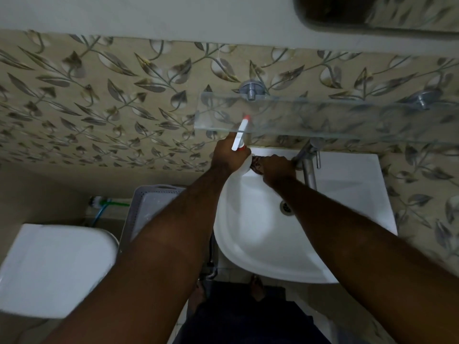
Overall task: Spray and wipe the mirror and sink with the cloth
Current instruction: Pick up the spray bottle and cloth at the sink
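Observation:
My left hand [227,155] grips a white spray bottle [239,137] with a red nozzle tip, held at the back left rim of the white sink [248,244], its head reaching up under the glass shelf. My right hand [277,167] is closed on a dark patterned cloth [257,166] on the sink's back rim, just left of the metal tap [309,160]. The two hands nearly touch. A corner of the mirror [372,13] shows at the top right, above both hands.
A glass shelf [323,117] on metal brackets juts out over the back of the sink. A grey plastic basket [151,207] stands left of the sink, next to a white toilet cistern [54,266]. Leaf-patterned tiles cover the wall. My feet show below the sink.

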